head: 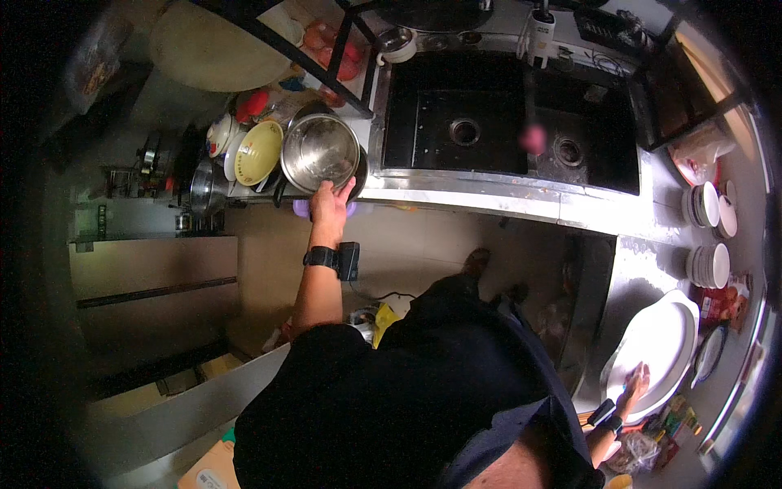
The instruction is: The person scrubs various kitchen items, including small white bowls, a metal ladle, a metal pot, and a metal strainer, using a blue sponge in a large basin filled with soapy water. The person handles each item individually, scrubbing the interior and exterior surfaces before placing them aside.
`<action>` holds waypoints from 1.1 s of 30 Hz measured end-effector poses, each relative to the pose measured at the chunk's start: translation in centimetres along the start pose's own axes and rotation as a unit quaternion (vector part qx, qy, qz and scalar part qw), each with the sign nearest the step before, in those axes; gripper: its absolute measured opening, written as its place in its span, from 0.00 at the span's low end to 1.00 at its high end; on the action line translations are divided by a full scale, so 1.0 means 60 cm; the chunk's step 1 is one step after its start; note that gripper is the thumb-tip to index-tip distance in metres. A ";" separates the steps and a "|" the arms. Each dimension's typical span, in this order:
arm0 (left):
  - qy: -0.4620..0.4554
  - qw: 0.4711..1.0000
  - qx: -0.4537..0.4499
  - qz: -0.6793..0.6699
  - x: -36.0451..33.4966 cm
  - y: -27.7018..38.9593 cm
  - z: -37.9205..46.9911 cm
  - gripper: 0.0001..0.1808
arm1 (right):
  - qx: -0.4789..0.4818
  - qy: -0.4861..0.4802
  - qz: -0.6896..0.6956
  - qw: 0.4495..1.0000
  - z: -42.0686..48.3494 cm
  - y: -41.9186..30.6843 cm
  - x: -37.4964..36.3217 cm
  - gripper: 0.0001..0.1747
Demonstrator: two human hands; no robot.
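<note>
My left hand (330, 205) grips the near rim of a round stainless steel bowl (321, 153) at the left end of the counter. The bowl's shiny inside faces up, and a dark pan partly shows beneath it. Beside it, a yellow bowl (259, 153) leans on its side among other dishes. Far to the right, my right hand (636, 380) is over the lower part of a large white oval platter (654, 342) on the side counter. Glare and distance hide whether its fingers hold anything.
A black double-basin sink (464, 110) with a metal front edge lies ahead. Stacked white bowls (708, 266) stand on the right counter by the window side. Black shelf frame bars (287, 55) cross above the left counter. A white pot (397, 46) sits behind the sink's corner.
</note>
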State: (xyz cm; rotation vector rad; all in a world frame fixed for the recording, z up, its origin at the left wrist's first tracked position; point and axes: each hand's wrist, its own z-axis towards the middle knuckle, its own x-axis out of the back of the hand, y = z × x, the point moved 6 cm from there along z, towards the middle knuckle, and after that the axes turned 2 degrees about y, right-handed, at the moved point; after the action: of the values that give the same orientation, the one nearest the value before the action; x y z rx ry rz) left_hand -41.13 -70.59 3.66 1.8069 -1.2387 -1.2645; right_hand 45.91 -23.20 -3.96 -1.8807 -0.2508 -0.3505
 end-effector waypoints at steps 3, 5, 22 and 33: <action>-0.053 0.998 0.019 0.013 -0.080 -0.001 -0.033 0.17 | 0.049 -0.029 -0.182 0.982 0.026 0.029 -0.001 0.40; -0.110 0.993 0.039 0.028 -0.154 -0.009 -0.076 0.19 | 0.133 0.031 -0.370 0.919 0.040 0.024 0.006 0.37; -0.516 0.801 0.230 0.201 -0.593 -0.290 -0.537 0.17 | 0.226 -0.118 -0.462 0.850 0.027 0.105 0.008 0.44; -0.648 0.641 0.232 0.340 -0.721 -0.428 -0.808 0.39 | 0.206 -0.112 -0.466 0.853 -0.046 -0.018 -0.025 0.14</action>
State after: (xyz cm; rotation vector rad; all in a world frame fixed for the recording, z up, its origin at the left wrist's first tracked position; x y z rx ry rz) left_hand 8.19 -22.50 15.26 0.1322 -2.8212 -1.8082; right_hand 43.84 -25.45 -2.68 -1.2524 -1.3129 -0.6598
